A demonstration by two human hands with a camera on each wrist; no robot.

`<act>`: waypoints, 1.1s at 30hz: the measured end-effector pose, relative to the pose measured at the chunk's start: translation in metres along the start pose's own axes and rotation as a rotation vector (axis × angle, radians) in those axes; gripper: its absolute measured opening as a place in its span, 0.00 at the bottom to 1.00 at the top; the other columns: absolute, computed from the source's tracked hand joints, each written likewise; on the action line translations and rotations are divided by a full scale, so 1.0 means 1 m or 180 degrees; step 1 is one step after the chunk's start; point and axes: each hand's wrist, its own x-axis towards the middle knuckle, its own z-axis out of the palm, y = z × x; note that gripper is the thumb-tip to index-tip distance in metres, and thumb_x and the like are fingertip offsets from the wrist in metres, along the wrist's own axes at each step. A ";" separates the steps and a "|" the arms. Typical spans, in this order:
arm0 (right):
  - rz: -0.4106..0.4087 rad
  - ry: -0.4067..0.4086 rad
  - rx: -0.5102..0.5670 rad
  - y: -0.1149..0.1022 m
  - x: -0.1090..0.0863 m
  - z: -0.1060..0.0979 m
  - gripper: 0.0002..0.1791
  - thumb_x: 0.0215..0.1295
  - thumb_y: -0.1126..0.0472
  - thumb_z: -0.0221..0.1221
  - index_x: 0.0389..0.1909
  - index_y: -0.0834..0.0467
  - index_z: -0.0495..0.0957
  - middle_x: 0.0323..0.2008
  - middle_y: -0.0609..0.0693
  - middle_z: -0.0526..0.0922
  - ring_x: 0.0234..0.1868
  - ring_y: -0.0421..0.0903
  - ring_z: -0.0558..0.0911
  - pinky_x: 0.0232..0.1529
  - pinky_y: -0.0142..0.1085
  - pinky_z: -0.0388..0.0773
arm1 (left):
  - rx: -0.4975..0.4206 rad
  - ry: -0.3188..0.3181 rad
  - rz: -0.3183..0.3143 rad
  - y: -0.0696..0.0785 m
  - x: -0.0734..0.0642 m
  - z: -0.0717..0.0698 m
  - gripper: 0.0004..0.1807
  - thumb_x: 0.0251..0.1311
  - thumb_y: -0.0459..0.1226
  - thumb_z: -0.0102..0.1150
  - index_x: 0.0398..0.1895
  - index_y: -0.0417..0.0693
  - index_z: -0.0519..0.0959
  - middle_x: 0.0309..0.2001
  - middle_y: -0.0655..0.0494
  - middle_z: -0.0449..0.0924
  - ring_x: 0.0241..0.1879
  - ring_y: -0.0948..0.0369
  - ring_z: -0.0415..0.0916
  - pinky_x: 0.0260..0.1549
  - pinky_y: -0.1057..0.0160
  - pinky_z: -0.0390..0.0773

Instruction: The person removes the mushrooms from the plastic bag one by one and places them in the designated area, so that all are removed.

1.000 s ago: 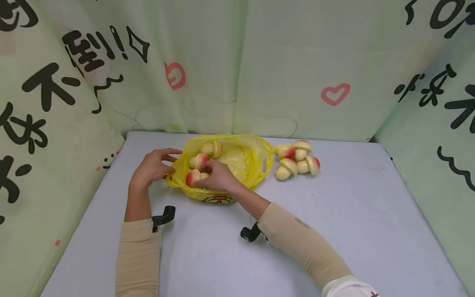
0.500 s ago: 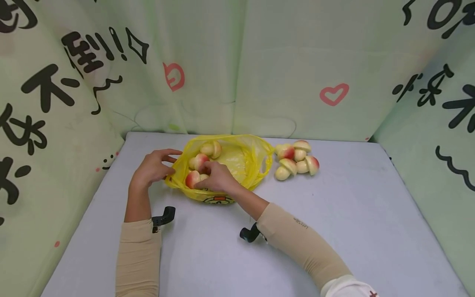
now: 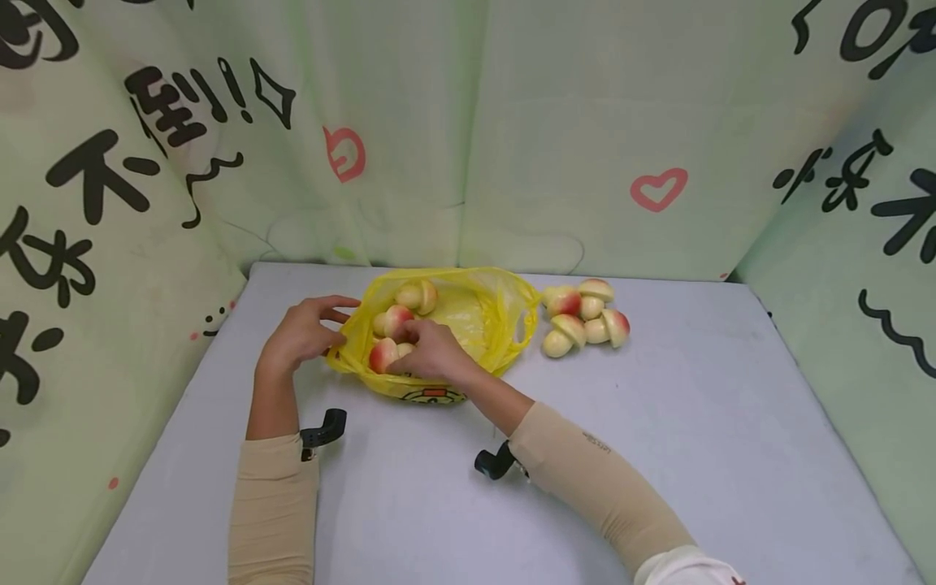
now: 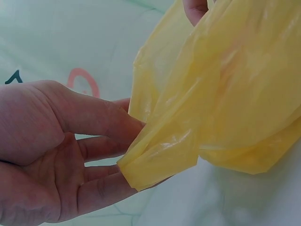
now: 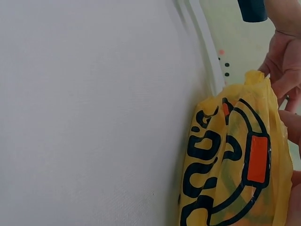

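A yellow plastic bag lies with its mouth spread on the table. At its left edge my left hand holds the plastic; in the left wrist view a corner of the bag is caught between thumb and fingers. My right hand reaches inside, thumb and fingers around a red-and-cream toy mushroom. Beside that sits another red-capped toy mushroom, and farther back a cream one. In the right wrist view the bag's printed front hides most of the right hand's fingers.
Several more toy mushrooms stand clustered right of the bag on the white table. A pale green curtain with black lettering surrounds the table's back and sides. Black wrist cameras jut from both sleeves.
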 end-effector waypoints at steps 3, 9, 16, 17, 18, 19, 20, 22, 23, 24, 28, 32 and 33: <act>0.0012 0.0003 0.0038 0.001 -0.002 -0.003 0.19 0.58 0.54 0.76 0.49 0.53 0.84 0.46 0.46 0.86 0.47 0.48 0.79 0.50 0.38 0.79 | 0.0014 0.0009 -0.0002 0.000 0.000 0.000 0.33 0.63 0.27 0.57 0.74 0.49 0.72 0.67 0.34 0.76 0.53 0.44 0.78 0.40 0.63 0.80; 0.0018 0.0036 0.0117 0.002 -0.005 -0.013 0.21 0.55 0.54 0.77 0.50 0.51 0.85 0.48 0.47 0.85 0.50 0.48 0.79 0.52 0.41 0.80 | 0.0043 0.0002 0.0016 0.002 0.001 0.000 0.33 0.63 0.28 0.58 0.74 0.48 0.72 0.67 0.34 0.76 0.54 0.44 0.79 0.41 0.62 0.81; -0.0010 0.0066 0.0153 0.004 -0.011 -0.022 0.23 0.53 0.55 0.77 0.51 0.49 0.85 0.50 0.48 0.83 0.52 0.49 0.78 0.51 0.42 0.80 | 0.0050 0.0003 -0.0001 0.002 0.001 0.001 0.33 0.62 0.28 0.58 0.74 0.48 0.72 0.66 0.34 0.76 0.53 0.44 0.80 0.41 0.62 0.82; -0.0010 0.0066 0.0141 0.004 -0.012 -0.023 0.23 0.53 0.55 0.77 0.51 0.48 0.85 0.51 0.48 0.83 0.52 0.50 0.78 0.51 0.42 0.80 | 0.0049 0.0002 -0.0007 0.002 0.001 0.002 0.33 0.62 0.28 0.58 0.74 0.48 0.72 0.66 0.34 0.76 0.53 0.44 0.80 0.41 0.62 0.82; -0.0019 0.0069 0.0138 0.005 -0.013 -0.024 0.23 0.54 0.56 0.76 0.52 0.48 0.85 0.51 0.49 0.83 0.53 0.50 0.78 0.51 0.42 0.80 | 0.0050 0.0002 -0.0013 0.002 0.001 0.002 0.33 0.62 0.28 0.58 0.74 0.48 0.72 0.67 0.34 0.76 0.53 0.44 0.80 0.41 0.61 0.83; -0.0030 0.0071 0.0140 0.005 -0.013 -0.025 0.23 0.54 0.56 0.77 0.52 0.48 0.85 0.51 0.49 0.83 0.53 0.50 0.78 0.51 0.42 0.80 | 0.0053 0.0003 -0.0014 0.002 0.001 0.002 0.34 0.62 0.28 0.58 0.74 0.48 0.72 0.67 0.34 0.76 0.53 0.44 0.80 0.42 0.61 0.83; -0.0039 0.0073 0.0141 0.005 -0.014 -0.026 0.23 0.53 0.56 0.77 0.52 0.48 0.85 0.51 0.49 0.83 0.53 0.50 0.78 0.50 0.42 0.80 | 0.0055 0.0005 -0.0014 0.002 0.000 0.002 0.34 0.62 0.28 0.59 0.74 0.48 0.72 0.67 0.34 0.76 0.53 0.44 0.80 0.42 0.61 0.83; -0.0064 0.0070 0.0160 0.006 -0.015 -0.028 0.23 0.54 0.57 0.76 0.52 0.48 0.86 0.51 0.50 0.83 0.54 0.51 0.78 0.50 0.42 0.80 | 0.0063 0.0010 -0.0012 0.002 0.000 0.003 0.34 0.62 0.28 0.58 0.74 0.48 0.72 0.66 0.34 0.76 0.53 0.44 0.80 0.42 0.61 0.83; -0.0073 0.0075 0.0176 0.006 -0.016 -0.029 0.23 0.54 0.57 0.76 0.52 0.48 0.86 0.50 0.50 0.83 0.53 0.51 0.78 0.49 0.42 0.80 | 0.0063 0.0010 -0.0014 0.002 0.000 0.003 0.34 0.62 0.28 0.59 0.74 0.48 0.72 0.67 0.34 0.76 0.53 0.44 0.80 0.42 0.61 0.83; -0.0068 0.0079 0.0203 0.006 -0.017 -0.030 0.23 0.53 0.57 0.76 0.53 0.49 0.86 0.51 0.50 0.84 0.53 0.51 0.78 0.49 0.41 0.80 | 0.0063 0.0009 -0.0015 0.002 0.000 0.002 0.34 0.62 0.28 0.59 0.74 0.49 0.72 0.67 0.35 0.76 0.53 0.45 0.80 0.42 0.61 0.83; -0.0028 0.0101 0.0284 0.008 -0.019 -0.034 0.25 0.54 0.57 0.77 0.55 0.49 0.86 0.54 0.49 0.84 0.51 0.51 0.80 0.46 0.39 0.82 | 0.0062 0.0001 -0.0023 0.002 0.000 0.002 0.34 0.63 0.28 0.58 0.74 0.49 0.72 0.67 0.35 0.76 0.53 0.45 0.79 0.41 0.62 0.82; -0.0034 0.0130 0.0332 0.011 -0.020 -0.037 0.25 0.54 0.58 0.76 0.55 0.49 0.86 0.58 0.50 0.82 0.50 0.51 0.83 0.45 0.38 0.83 | 0.0068 -0.0004 -0.0011 0.002 0.000 0.002 0.34 0.63 0.28 0.58 0.75 0.49 0.72 0.67 0.35 0.76 0.53 0.44 0.79 0.42 0.62 0.82; -0.0036 0.0138 0.0342 0.012 -0.020 -0.038 0.25 0.54 0.58 0.76 0.56 0.49 0.86 0.59 0.50 0.82 0.50 0.51 0.83 0.45 0.38 0.84 | 0.0067 -0.0004 -0.0010 0.002 0.000 0.003 0.34 0.63 0.28 0.58 0.75 0.49 0.72 0.67 0.35 0.76 0.53 0.44 0.79 0.42 0.61 0.82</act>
